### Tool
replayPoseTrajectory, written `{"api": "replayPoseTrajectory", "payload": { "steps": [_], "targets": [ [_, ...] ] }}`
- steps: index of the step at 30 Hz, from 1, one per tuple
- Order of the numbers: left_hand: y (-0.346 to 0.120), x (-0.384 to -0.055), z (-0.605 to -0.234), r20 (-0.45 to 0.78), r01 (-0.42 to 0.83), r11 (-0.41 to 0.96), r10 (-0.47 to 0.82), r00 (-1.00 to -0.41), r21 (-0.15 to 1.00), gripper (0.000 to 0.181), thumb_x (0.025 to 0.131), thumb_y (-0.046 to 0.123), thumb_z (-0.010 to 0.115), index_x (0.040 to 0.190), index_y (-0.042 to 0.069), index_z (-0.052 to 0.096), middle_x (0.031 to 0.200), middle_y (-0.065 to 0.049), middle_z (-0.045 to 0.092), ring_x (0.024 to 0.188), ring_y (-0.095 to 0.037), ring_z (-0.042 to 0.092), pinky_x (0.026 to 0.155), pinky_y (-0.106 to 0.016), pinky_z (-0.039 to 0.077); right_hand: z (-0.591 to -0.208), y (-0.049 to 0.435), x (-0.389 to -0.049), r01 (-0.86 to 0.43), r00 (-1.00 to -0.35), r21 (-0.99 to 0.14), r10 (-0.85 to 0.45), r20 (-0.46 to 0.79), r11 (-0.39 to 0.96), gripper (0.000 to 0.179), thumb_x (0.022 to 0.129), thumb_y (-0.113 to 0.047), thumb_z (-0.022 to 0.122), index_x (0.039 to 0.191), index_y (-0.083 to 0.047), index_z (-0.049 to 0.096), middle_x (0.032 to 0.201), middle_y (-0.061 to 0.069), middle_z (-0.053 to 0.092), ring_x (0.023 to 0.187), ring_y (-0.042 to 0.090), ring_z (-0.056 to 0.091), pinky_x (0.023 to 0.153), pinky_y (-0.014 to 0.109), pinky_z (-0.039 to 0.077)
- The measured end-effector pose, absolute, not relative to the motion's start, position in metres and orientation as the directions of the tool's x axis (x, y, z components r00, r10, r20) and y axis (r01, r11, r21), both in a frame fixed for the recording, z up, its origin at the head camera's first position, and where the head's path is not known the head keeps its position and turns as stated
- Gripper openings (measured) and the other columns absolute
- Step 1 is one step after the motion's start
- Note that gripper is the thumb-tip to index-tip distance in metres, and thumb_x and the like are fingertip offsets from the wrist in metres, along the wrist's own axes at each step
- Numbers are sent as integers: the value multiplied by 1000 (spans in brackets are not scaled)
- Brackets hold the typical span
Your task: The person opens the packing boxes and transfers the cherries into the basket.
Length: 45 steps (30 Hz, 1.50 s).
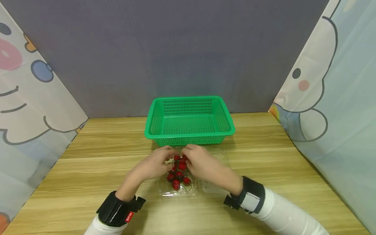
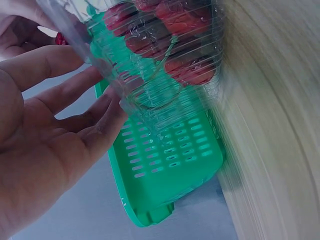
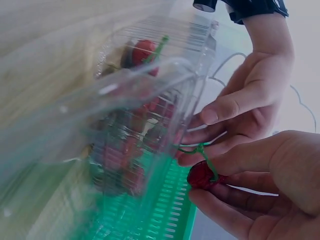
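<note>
Red cherries with thin stems lie in a clear plastic box (image 1: 165,193) on the wooden table, its transparent lid (image 1: 212,186) folded out to the right. My right hand (image 1: 202,162) is above the box's right side. In the right wrist view, its thumb and fingers pinch one dark red cherry (image 3: 201,175) by the fruit, the green stem (image 3: 201,148) sticking up. My left hand (image 1: 155,164) is at the box's left side, fingers loosely bent and spread, the fingertips (image 2: 131,82) right at the clear wall. Several cherries (image 2: 192,70) show through that wall.
A green slotted basket (image 1: 191,135) stands directly behind the box. Behind it rises a grey panel (image 1: 188,55). Cartoon-printed sheets (image 1: 311,91) flank both sides of the table (image 1: 97,160). Both wrists wear black straps (image 1: 116,209).
</note>
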<state>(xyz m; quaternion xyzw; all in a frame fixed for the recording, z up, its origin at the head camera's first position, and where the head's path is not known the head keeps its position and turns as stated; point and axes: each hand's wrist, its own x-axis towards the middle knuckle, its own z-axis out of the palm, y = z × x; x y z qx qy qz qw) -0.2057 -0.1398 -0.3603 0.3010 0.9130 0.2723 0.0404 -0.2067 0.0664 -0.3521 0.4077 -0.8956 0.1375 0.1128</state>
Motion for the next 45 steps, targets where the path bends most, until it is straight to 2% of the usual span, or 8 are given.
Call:
{"api": "replayPoseTrajectory", "payload": {
  "steps": [10,17,22,32,40,45],
  "targets": [
    [-138,-206,-362,55,526,676,586,-808,516,32,92,7,69,122,0,65,115,-9,60,104,-28,59,85,-35,47,-343,70,-207,-720,-693,-230,-657,297,655,14,87,0,69,100,-3,68,90,0,59,80,12,60,67,14,47],
    [-137,-205,-363,28,519,686,590,-807,510,34,91,10,71,122,-1,65,118,-9,59,108,-28,59,88,-36,47,-336,76,-212,-734,-674,-232,-640,370,638,12,85,1,70,96,-3,68,87,1,61,77,12,60,65,14,47],
    [-135,-205,-366,29,548,657,627,-779,518,32,90,10,71,120,-1,66,120,-8,59,113,-27,56,93,-37,45,-328,82,-216,-732,-670,-224,-623,403,643,14,86,0,72,98,-2,68,89,2,62,79,13,62,65,15,47],
    [-118,-199,-376,101,656,636,682,-724,406,36,89,11,74,122,-2,65,120,-6,55,111,-23,54,92,-32,44,-314,94,-225,-729,-666,-239,-583,466,642,17,85,3,71,102,1,69,94,4,64,83,16,65,68,18,49],
    [-107,-195,-380,82,669,639,697,-712,380,40,90,10,73,127,-2,63,122,-6,51,108,-21,57,86,-24,47,-306,103,-236,-730,-650,-234,-548,526,642,15,85,4,72,100,0,69,93,6,65,83,19,66,68,21,51],
    [-104,-195,-383,62,678,640,709,-703,361,39,91,8,72,128,0,62,119,-4,51,104,-17,58,82,-19,47,-302,110,-244,-704,-675,-260,-508,535,661,15,86,3,71,101,1,69,95,8,65,85,21,67,69,21,52]
  ]
}}
